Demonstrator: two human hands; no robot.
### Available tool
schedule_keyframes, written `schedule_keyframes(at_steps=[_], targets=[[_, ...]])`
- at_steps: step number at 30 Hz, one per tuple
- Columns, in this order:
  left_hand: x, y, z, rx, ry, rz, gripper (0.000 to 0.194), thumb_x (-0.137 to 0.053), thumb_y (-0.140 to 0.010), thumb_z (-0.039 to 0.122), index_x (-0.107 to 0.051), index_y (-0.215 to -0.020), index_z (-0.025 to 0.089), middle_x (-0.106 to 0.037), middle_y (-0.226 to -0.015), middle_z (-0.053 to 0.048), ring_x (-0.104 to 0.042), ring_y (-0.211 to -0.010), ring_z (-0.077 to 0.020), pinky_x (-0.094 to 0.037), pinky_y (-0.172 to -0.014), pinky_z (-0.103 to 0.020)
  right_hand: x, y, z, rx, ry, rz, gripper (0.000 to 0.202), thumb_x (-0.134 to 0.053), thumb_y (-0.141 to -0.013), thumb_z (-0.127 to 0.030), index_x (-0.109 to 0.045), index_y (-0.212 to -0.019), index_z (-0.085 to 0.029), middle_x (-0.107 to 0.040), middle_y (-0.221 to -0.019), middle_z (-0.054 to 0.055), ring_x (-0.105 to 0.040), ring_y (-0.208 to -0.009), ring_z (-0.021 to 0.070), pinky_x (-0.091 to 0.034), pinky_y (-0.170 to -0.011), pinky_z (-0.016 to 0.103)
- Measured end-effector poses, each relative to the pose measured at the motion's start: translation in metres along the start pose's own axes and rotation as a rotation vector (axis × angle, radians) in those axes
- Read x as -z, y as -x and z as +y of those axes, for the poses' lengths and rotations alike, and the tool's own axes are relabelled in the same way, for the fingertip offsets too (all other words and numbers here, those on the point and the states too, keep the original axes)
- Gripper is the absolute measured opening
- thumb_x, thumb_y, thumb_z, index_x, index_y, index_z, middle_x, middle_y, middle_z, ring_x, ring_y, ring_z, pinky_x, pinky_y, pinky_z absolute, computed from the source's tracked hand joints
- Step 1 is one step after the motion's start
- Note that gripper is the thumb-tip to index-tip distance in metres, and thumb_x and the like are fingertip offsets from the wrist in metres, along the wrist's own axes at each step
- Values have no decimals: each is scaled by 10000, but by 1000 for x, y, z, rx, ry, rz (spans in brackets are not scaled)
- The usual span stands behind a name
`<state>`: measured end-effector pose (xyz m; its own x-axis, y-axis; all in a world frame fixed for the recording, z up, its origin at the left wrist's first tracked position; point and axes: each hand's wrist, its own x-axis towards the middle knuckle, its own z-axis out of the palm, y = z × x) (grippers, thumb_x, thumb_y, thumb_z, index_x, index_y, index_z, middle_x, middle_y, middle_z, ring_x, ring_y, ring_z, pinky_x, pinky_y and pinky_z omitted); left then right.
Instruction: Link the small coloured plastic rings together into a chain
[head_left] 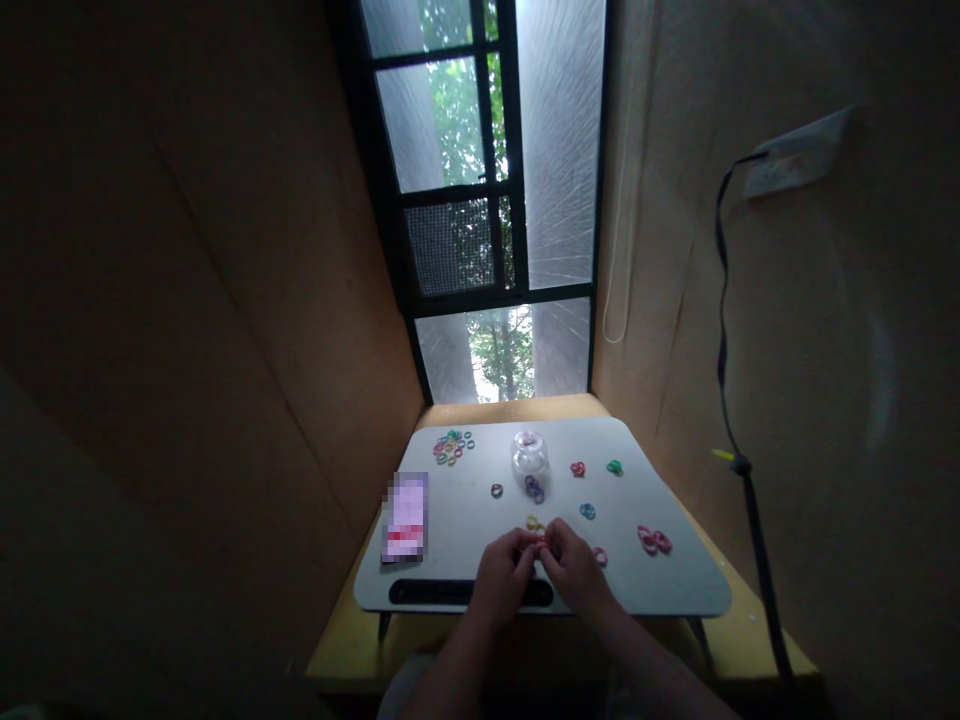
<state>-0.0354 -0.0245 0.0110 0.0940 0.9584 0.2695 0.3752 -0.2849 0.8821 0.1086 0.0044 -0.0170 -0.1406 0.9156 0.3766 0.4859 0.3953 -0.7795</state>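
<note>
My left hand point(504, 572) and my right hand point(572, 566) meet fingertip to fingertip over the front of a white folding table point(465, 530). Pinched between them is a small red hair tie point(540, 541), mostly covered by the fingers. Just beyond the fingertips lie yellow hair ties point(533, 522). A pink hair tie point(600, 556) rests beside my right hand. Farther right is a cluster of pink hair ties point(654, 540). Blue hair ties point(587, 511), red ones point(577, 468) and green ones point(615, 467) sit in separate little groups. Purple ones point(533, 488) lie before a clear jar point(529, 455).
A mixed pile of coloured hair ties point(452, 447) occupies the back left, and a dark one point(496, 491) lies alone. A phone point(406, 517) with a blurred screen is at the left edge. A black slot point(435, 592) runs along the front. A cable point(724, 300) hangs at right.
</note>
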Motion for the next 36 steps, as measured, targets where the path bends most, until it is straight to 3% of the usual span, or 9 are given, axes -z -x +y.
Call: schedule_keyframes(at_steps=[20, 36], targets=[[-4, -1, -11, 67, 33, 22, 221, -503, -880, 357, -589, -803, 169, -604, -658, 5, -548, -584, -121, -394, -574, -226, 1, 1, 1, 13, -88, -54, 161, -517, -852, -334, -470, -756, -213, -503, -613, -38, -487, -558, 130, -329, -528, 235], [-4, -2, -14, 66, 73, 80, 201, -514, -871, 344, -594, -828, 164, -619, -718, -6, -560, -620, -120, -425, -593, -224, 4, 3, -5, 64, -105, -51, 144, -471, -868, -270, -513, -746, -205, -571, -664, -9, -534, -623, 149, -373, -582, 247]])
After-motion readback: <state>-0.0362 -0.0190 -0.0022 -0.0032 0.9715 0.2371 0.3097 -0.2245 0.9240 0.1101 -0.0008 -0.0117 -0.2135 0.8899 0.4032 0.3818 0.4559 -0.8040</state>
